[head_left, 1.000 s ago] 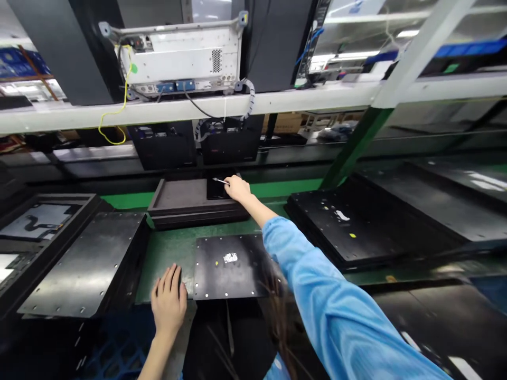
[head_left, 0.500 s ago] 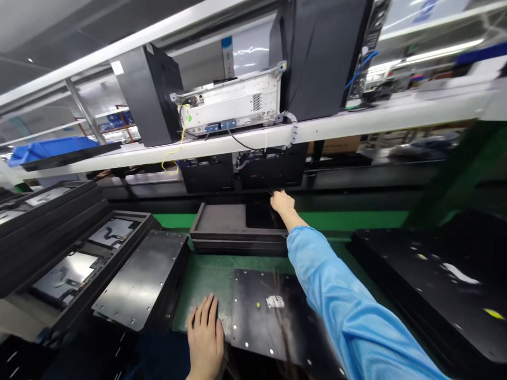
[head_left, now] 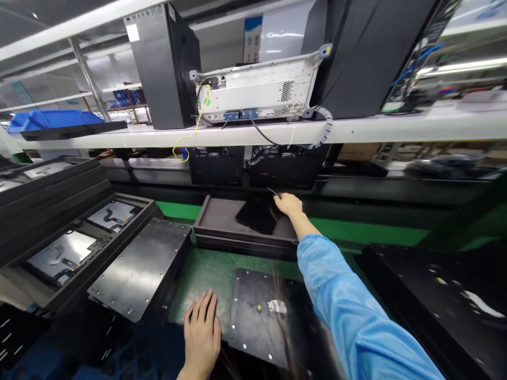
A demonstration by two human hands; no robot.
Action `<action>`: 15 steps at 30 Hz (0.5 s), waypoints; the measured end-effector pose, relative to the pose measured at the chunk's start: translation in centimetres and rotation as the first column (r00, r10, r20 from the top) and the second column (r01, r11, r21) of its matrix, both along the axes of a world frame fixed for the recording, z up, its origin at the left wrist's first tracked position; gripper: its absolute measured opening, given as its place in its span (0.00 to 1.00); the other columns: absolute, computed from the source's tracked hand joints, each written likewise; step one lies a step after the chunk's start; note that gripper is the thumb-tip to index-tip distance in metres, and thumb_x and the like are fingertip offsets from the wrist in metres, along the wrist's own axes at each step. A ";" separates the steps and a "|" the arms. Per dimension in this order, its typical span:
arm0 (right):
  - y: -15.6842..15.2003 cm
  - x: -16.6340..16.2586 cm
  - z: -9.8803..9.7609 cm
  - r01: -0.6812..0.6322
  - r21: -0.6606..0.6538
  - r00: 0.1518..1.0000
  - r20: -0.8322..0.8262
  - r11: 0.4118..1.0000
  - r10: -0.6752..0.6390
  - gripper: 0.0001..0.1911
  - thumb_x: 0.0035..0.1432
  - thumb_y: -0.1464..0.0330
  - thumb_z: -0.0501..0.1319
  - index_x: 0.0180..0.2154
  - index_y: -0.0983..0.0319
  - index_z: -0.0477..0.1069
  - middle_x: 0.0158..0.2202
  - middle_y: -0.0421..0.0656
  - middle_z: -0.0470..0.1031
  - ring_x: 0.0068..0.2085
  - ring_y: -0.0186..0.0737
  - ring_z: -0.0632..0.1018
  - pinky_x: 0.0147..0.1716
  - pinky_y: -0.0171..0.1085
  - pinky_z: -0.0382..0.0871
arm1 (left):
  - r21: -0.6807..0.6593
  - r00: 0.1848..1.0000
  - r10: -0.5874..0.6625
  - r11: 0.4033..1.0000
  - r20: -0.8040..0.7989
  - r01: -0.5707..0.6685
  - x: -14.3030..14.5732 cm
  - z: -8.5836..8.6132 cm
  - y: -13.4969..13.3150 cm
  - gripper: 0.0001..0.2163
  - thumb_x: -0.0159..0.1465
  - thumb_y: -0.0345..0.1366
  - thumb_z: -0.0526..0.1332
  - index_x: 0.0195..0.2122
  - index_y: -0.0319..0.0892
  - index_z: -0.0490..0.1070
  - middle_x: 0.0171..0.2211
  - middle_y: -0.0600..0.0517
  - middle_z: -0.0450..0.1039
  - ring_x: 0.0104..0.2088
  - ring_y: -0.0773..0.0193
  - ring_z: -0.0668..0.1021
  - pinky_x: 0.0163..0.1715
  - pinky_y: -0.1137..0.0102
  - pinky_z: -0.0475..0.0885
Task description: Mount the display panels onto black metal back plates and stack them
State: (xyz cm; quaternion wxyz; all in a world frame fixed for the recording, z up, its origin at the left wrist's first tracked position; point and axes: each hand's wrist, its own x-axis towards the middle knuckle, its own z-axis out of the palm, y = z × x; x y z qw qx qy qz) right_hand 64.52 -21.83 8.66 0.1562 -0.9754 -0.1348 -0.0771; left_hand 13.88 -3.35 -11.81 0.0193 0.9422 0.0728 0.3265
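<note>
My right hand (head_left: 289, 205), in a light blue sleeve, reaches far across the bench into a dark shallow tray (head_left: 222, 215). It grips one edge of a thin black panel (head_left: 257, 215) that is tilted up out of the tray, and a thin metal tool (head_left: 272, 191) sticks out from the fingers. My left hand (head_left: 203, 330) lies flat, fingers apart, on the green bench surface (head_left: 206, 274) near the front edge. It touches the left edge of a black plate (head_left: 265, 316) with small holes and a white label.
A stack of black perforated plates (head_left: 140, 269) leans at the left, beside trays holding flat assemblies (head_left: 63, 253). Large black panels (head_left: 443, 295) lie at the right. Overhead, a white shelf (head_left: 356, 129) carries a grey instrument (head_left: 257, 89), dark cases and a blue bin (head_left: 51, 119).
The black panel has risen at one edge out of the tray under my right hand. My left hand stays flat. The view has shifted slightly.
</note>
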 end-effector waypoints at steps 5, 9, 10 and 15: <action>0.6 -3.1 0.6 -0.066 -0.015 0.997 0.031 0.998 0.066 0.25 0.75 0.50 0.56 0.60 0.55 0.81 0.58 0.54 0.82 0.57 0.57 0.82 0.55 0.47 0.72 | 0.006 1.000 0.008 1.000 0.024 -0.008 0.1 0.2 -0.2 0.28 0.71 0.30 0.57 0.73 0.47 0.70 0.73 0.48 0.68 0.69 0.49 0.74 0.65 0.55 0.66; 2.9 -6.2 1.3 -0.108 -0.032 0.990 0.085 0.994 0.111 0.28 0.75 0.51 0.56 0.66 0.57 0.75 0.63 0.55 0.78 0.60 0.58 0.81 0.58 0.48 0.72 | 0.045 0.999 0.003 0.999 0.046 -0.005 0.1 0.3 -0.2 0.27 0.71 0.30 0.58 0.71 0.44 0.72 0.73 0.48 0.70 0.69 0.51 0.75 0.65 0.57 0.65; 3.8 -7.0 1.4 -0.128 -0.039 0.987 0.093 0.991 0.131 0.28 0.76 0.51 0.55 0.67 0.57 0.74 0.65 0.54 0.77 0.60 0.58 0.81 0.59 0.48 0.72 | 0.058 0.999 0.006 0.998 0.050 -0.009 0.1 0.2 -0.1 0.26 0.71 0.30 0.59 0.71 0.44 0.72 0.72 0.48 0.70 0.69 0.51 0.75 0.65 0.57 0.64; 9.7 -10.4 1.5 -0.351 -0.103 0.936 0.001 0.931 0.353 0.30 0.74 0.42 0.54 0.66 0.48 0.76 0.63 0.46 0.80 0.59 0.53 0.82 0.56 0.43 0.74 | 0.080 0.998 0.017 0.997 0.057 -0.022 0.1 0.1 -0.1 0.26 0.72 0.29 0.58 0.71 0.43 0.71 0.72 0.47 0.71 0.69 0.53 0.74 0.66 0.58 0.63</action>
